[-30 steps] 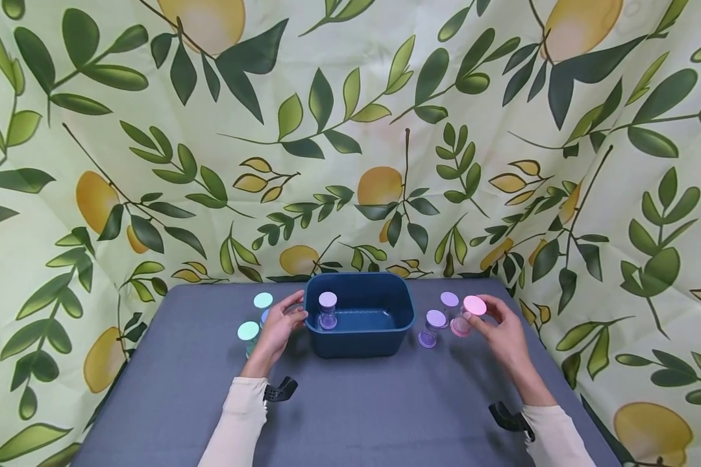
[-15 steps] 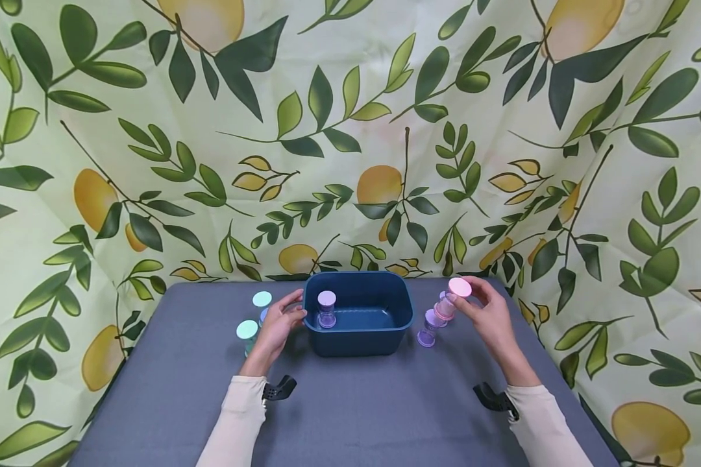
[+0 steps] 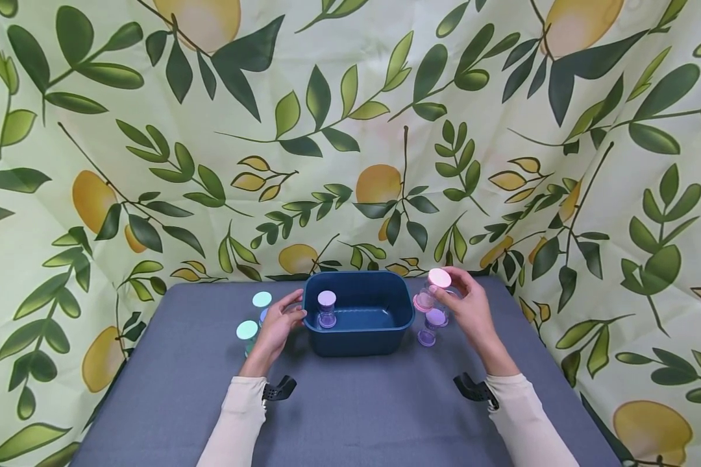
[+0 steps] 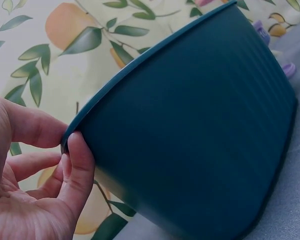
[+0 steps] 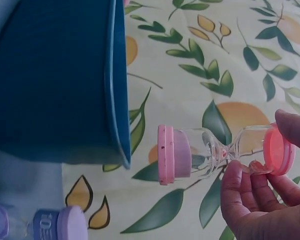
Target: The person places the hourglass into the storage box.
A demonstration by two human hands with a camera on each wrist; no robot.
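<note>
My left hand [image 3: 278,329] pinches the left rim of a dark blue plastic bin [image 3: 353,344], thumb and fingertips on the edge in the left wrist view. A pink-capped sand timer [image 5: 175,156] is in my right hand [image 3: 472,312], raised just right of the bin. The fingers hold its upper end, beside the pink cap, and the clear glass waist shows in the right wrist view. Inside the bin, at its left end, a purple sand timer [image 3: 327,309] stands upright. Below the held timer a second purple sand timer [image 3: 435,318] stands on the table, overlapping another that is mostly hidden.
Left of the bin stand two green-capped sand timers [image 3: 247,330], with a blue one [image 3: 263,315] partly hidden behind my left hand. A grey cloth covers the table [image 3: 350,408]. A lemon-and-leaf curtain [image 3: 350,175] rises behind the back edge and along the sides.
My right hand has carried the pink sand timer leftward and up, from beyond the purple timers to near the bin's right rim. The left hand keeps its place on the bin.
</note>
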